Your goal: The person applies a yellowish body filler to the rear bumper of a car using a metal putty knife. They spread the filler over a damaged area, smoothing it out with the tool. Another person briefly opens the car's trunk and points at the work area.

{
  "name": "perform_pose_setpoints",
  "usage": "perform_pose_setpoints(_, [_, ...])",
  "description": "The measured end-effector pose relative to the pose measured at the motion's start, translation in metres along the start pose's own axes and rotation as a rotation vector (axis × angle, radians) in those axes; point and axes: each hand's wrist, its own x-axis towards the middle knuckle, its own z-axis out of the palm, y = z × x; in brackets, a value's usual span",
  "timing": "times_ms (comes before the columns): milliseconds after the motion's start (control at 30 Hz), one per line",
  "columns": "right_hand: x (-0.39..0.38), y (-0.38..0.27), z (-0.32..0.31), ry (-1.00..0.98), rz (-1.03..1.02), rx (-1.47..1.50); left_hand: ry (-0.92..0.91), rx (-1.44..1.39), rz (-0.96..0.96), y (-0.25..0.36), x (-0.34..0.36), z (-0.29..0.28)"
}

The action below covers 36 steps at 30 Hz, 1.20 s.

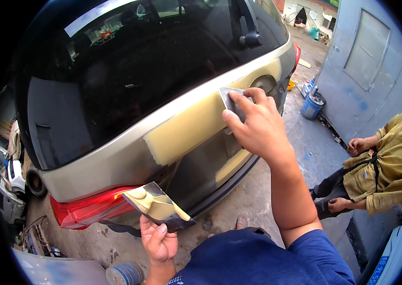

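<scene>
Outdoors, my right fingers (234, 122) held a spreader (224, 98) against a car (172, 107); left fingers (147, 232), a putty board (172, 222), seemingly for easy reach.

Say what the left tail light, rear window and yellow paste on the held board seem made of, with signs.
Tail light: probably glossy plastic, red and translucent with bright highlights.
Rear window: likely tinted glass, dark, smooth and reflective.
Yellow paste: perhaps a soft filler, smooth-looking, heaped in rounded lumps; composition unclear.

Stained concrete grnd (253, 197) w/ blue bucket (311, 108) far R & 2nd bucket (125, 275) nr L.
</scene>
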Motion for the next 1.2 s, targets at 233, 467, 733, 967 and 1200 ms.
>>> perform_pose_setpoints(233, [-0.004,-0.015,0.009,0.047,-0.027,0.015,-0.043,0.012,-0.014,-0.003,0.003,0.007])
perform_pose_setpoints(467, [-0.007,-0.033,0.008,0.066,-0.204,0.166,0.071,0.096,0.062,-0.011,0.006,0.022])
perform_pose_setpoints(733, [0.011,0.021,0.020,0.049,0.092,0.071,0.035,0.020,0.031,-0.011,0.006,0.024])
perform_pose_setpoints(967, [0.003,-0.014,0.028,0.132,-0.146,0.062,0.024,0.023,0.035,-0.010,0.008,0.020])
perform_pose_setpoints(1200, [-0.017,-0.027,0.035,0.084,-0.233,0.147,0.039,0.041,0.052,-0.010,0.006,0.017])
